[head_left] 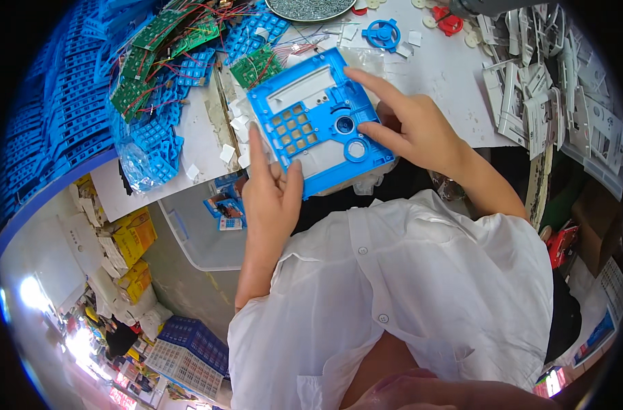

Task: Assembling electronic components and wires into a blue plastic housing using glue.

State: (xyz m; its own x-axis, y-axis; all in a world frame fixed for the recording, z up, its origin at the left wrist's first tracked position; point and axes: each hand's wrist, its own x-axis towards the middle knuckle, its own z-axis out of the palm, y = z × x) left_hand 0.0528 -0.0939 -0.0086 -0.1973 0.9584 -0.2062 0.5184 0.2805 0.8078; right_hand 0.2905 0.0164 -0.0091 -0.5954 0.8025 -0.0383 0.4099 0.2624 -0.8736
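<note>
Between my hands is a blue plastic casing panel [325, 160], tilted over the table's near edge. It has a rectangular window, a grid of square keypad holes, a dark round part and a ring-shaped opening. My left hand [273, 193] grips its lower left edge, thumb and index finger along the rim. At the right edge my right hand [421, 130] holds on, index finger at the upper corner and thumb beside the dark round part [344, 124]. Fingers under the panel are hidden. A green circuit board [256, 66] lies just beyond the panel's upper left corner.
Blue plastic panels [58, 102] are stacked at the left, beside wired circuit boards [137, 75] and blue keypads [157, 140]. A tray of small metal screws [311, 8] stands at the back. White plastic parts [523, 102] pile up at the right. A plastic bin [195, 249] sits below the table.
</note>
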